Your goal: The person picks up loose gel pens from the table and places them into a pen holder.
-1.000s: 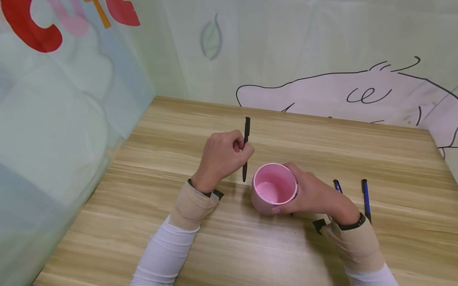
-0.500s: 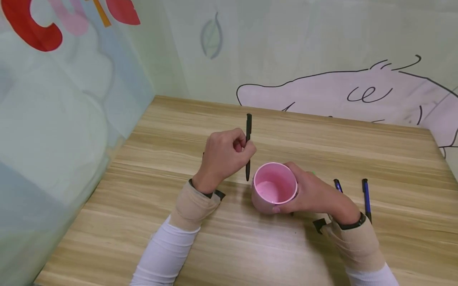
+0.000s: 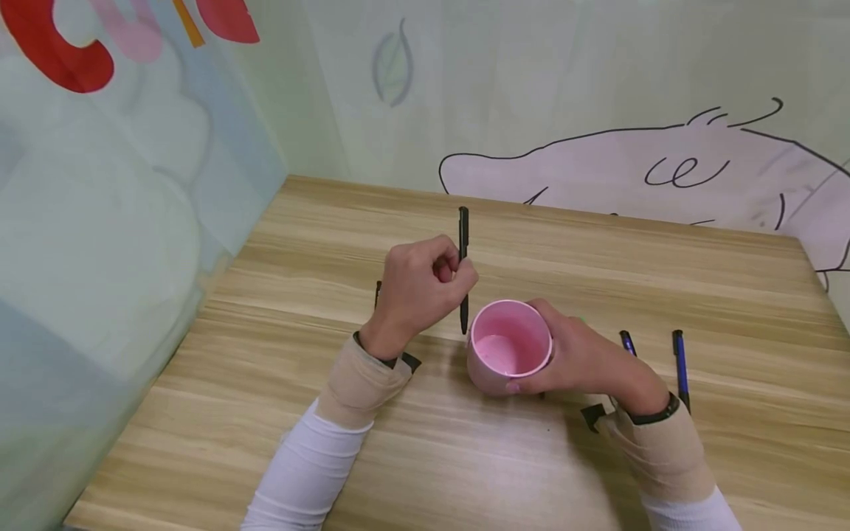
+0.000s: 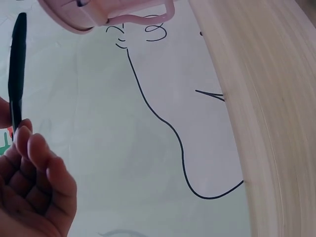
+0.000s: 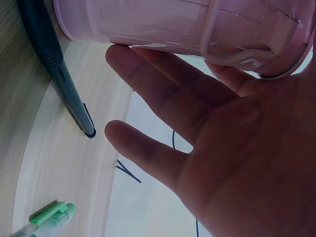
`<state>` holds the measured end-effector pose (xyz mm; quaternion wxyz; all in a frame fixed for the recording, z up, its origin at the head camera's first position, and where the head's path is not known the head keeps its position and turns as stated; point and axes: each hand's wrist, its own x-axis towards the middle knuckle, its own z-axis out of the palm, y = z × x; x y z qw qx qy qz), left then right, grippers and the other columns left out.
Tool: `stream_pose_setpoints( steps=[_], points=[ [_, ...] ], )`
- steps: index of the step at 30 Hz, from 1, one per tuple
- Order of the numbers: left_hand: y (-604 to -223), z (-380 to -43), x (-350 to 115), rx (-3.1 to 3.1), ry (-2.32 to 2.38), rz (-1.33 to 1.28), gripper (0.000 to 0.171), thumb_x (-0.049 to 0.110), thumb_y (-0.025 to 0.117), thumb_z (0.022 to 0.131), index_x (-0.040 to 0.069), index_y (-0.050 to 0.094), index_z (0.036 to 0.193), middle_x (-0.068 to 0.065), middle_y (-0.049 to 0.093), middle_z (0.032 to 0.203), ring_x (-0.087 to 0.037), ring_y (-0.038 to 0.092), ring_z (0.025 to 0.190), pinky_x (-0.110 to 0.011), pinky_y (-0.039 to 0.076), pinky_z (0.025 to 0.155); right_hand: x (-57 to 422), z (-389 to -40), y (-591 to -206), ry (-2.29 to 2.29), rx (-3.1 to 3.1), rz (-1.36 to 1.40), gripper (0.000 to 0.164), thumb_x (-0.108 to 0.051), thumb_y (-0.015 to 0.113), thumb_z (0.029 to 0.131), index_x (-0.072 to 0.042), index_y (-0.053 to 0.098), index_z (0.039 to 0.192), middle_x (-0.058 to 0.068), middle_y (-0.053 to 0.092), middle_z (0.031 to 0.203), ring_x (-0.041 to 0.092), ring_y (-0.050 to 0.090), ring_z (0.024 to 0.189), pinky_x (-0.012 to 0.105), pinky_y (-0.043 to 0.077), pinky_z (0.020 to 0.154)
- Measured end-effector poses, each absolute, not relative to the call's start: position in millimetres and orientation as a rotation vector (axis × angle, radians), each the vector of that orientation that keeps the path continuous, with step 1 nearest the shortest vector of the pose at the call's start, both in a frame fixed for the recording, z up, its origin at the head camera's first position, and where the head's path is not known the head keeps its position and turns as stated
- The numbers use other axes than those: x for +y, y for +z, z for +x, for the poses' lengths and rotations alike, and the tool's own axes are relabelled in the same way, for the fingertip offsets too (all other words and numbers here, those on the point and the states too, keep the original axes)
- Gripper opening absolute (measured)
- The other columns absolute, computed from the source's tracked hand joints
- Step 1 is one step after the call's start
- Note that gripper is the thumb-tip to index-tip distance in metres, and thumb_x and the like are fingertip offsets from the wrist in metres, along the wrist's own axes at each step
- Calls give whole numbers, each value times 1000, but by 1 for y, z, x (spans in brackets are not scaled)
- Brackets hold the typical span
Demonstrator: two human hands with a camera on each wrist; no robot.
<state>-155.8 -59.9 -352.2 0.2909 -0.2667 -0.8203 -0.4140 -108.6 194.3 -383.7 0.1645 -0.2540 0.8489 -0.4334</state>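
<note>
In the head view my left hand (image 3: 425,287) pinches a black pen (image 3: 463,236) between thumb and fingers, its tip pointing down beside the pink mug. The left wrist view shows the same pen (image 4: 18,59) upright above curled fingers. My right hand (image 3: 578,354) grips the pink mug (image 3: 488,387) round its side. The mug stands upright with its mouth up, and no pen shows inside. In the right wrist view the mug's handle (image 5: 210,29) faces the palm, while two fingers of the right hand (image 5: 217,148) extend below the mug. Whether the mug's base touches the table is unclear.
On the wooden table (image 3: 299,295), two blue pens lie at the right, one (image 3: 680,365) fully outside the right wrist. A green-capped pen (image 5: 49,217) lies nearby. Another dark pen end (image 3: 378,293) peeks out behind the left hand. Printed cloth walls (image 3: 564,74) border the table.
My left hand has shifted slightly right and away with the black pen, which now stands straighter. A dark pen end has come into view behind that hand. The right hand and mug stay put.
</note>
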Motion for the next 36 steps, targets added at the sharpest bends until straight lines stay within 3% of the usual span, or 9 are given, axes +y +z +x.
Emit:
stream_pose_setpoints(
  steps=[36],
  points=[
    [-355,-156,-55,-2008,-1141,-884,15,12,62,84,8,60,70,4,47,57,-7,43,50,-25,37,44,194,-111,-384,-1225,2402,-729,95,-43,95,66,-15,41,140,4,62,130,23,60,116,41,54,90]
  ],
)
